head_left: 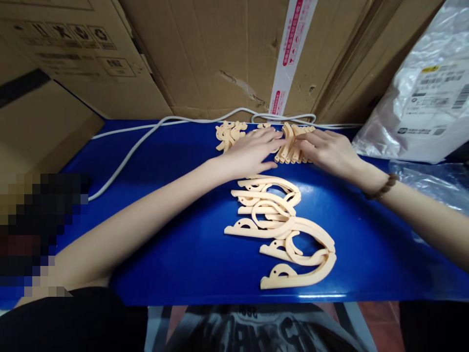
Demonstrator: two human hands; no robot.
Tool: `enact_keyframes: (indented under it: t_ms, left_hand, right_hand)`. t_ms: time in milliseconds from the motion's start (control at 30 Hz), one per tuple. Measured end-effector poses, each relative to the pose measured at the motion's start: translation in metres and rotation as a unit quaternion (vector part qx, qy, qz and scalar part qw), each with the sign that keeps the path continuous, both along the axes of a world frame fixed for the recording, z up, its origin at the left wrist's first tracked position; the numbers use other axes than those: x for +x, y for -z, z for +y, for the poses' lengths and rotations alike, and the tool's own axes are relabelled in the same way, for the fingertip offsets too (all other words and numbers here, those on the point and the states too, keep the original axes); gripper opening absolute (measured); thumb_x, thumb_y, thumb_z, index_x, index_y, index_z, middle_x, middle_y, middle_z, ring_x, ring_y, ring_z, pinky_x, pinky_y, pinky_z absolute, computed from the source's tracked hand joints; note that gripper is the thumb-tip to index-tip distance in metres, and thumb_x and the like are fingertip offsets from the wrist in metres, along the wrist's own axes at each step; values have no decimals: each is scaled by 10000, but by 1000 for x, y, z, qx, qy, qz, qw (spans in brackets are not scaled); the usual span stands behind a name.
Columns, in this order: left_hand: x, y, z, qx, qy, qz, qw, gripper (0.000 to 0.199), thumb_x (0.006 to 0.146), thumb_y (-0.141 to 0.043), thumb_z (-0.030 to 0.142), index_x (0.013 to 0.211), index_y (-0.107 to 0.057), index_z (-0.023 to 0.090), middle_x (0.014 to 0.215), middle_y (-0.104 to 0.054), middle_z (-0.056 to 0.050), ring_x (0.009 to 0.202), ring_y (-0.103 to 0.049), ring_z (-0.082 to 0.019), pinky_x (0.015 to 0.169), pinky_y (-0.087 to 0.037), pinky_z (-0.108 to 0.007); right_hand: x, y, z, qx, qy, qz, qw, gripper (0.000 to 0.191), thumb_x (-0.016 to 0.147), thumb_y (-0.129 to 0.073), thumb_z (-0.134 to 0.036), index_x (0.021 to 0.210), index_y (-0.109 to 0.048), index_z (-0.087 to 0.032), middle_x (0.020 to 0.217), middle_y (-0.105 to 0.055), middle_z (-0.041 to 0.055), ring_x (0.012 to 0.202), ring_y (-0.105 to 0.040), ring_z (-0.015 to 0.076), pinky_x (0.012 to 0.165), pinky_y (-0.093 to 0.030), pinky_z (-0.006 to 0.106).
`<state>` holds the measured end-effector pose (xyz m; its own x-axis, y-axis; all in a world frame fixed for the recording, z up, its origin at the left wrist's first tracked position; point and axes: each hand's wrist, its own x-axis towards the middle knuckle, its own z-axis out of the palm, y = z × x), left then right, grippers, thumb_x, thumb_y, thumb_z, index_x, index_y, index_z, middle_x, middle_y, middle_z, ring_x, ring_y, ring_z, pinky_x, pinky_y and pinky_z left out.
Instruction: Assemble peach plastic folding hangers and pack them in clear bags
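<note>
My left hand [256, 149] reaches palm down over the small beige hanger parts at the back of the table, its fingers spread and their tips beside a row of curved hanger arms [289, 156]. From the other side, my right hand [328, 151] bends its fingers over that row, seemingly pinching a hanger arm; its fingertips are partly hidden. A heap of small hanger hooks [229, 133] lies left of my left hand. Nearer to me, several joined beige plastic folding hangers [304, 281] lie overlapping in a column on the blue table.
Cardboard boxes [220, 54] stand along the back of the blue table [176, 234]. A white cable [128, 164] runs along the back and left. At the right are a plastic-wrapped parcel [421, 102] and clear plastic film [432, 183].
</note>
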<state>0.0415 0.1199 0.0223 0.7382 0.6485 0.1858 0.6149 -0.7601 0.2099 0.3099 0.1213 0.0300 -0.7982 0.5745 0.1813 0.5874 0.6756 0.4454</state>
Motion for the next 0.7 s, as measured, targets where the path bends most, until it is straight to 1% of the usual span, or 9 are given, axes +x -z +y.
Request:
enact_keyframes:
  t_ms: [100, 167, 267, 333, 467, 533, 600, 633, 700]
  left_hand:
    - [14, 4, -3, -10, 20, 27, 999, 570, 1003, -647, 267, 1546, -497, 181, 1659, -437, -103, 1579, -313, -286, 1296, -238, -454]
    - [18, 8, -1, 4, 22, 19, 1000, 482, 1022, -621, 267, 1491, -565, 174, 1598, -521, -104, 1535, -391, -280, 1272, -271, -442]
    - [19, 11, 4, 28, 22, -12, 999, 321, 1021, -619, 252, 1324, -689, 176, 1452, -653, -109, 1402, -540, -272, 1196, -348, -430]
    - [20, 12, 6, 29, 18, -32, 999, 254, 1009, -629, 231, 1242, -717, 179, 1375, -698, -107, 1332, -593, -266, 1157, -374, -421]
    - [18, 11, 6, 2, 17, -73, 997, 347, 978, -665, 204, 1324, -649, 187, 1371, -701, -103, 1317, -608, -266, 1145, -388, -424]
    - [12, 9, 4, -5, 14, -91, 996, 422, 965, -681, 206, 1379, -603, 182, 1412, -674, -118, 1345, -590, -275, 1149, -390, -428]
    - [4, 4, 1, -4, 12, -112, 994, 407, 973, -660, 210, 1374, -597, 180, 1431, -655, -126, 1363, -574, -279, 1145, -397, -425]
    - [-1, 2, 0, -3, 13, -124, 992, 374, 982, -639, 209, 1354, -605, 183, 1426, -656, -124, 1360, -575, -276, 1138, -404, -420]
    - [-10, -4, -1, 2, 11, -150, 989, 299, 993, -609, 212, 1290, -637, 190, 1369, -683, -111, 1316, -598, -264, 1114, -424, -406]
  right_hand:
    - [0, 4, -3, -25, 17, 29, 999, 330, 1073, -382, -213, 1173, -688, -143, 1257, -718, 153, 1092, -657, 267, 762, -473, 350]
    - [-1, 5, -3, -40, 37, 55, 997, 339, 1075, -393, -234, 1231, -682, -149, 1264, -720, 148, 1110, -664, 266, 749, -479, 341]
    - [-5, 6, -2, -72, 52, 84, 993, 355, 1070, -401, -243, 1279, -675, -157, 1250, -726, 145, 1093, -677, 260, 742, -484, 338]
    - [-6, 6, -1, -94, 53, 97, 989, 356, 1067, -400, -246, 1277, -675, -160, 1251, -723, 143, 1081, -679, 255, 743, -483, 334]
    - [-9, 3, -1, -99, 66, 108, 987, 338, 1053, -413, -257, 1236, -683, -169, 1198, -732, 133, 1003, -684, 243, 686, -443, 320]
    - [-13, -1, -8, -82, 69, 118, 987, 346, 1053, -404, -264, 1228, -686, -169, 1173, -737, 137, 995, -687, 252, 678, -434, 326]
    - [-22, -6, -23, -74, 62, 144, 985, 356, 1064, -388, -295, 1185, -699, -171, 1133, -747, 139, 1020, -688, 264, 711, -445, 336]
    - [-28, -9, -33, -83, 57, 159, 982, 361, 1070, -391, -328, 1144, -707, -170, 1102, -751, 140, 1030, -687, 269, 735, -453, 339]
    - [-43, -14, -55, -131, 41, 180, 974, 368, 1057, -459, -449, 1085, -711, -183, 1027, -754, 123, 956, -690, 255, 725, -448, 328]
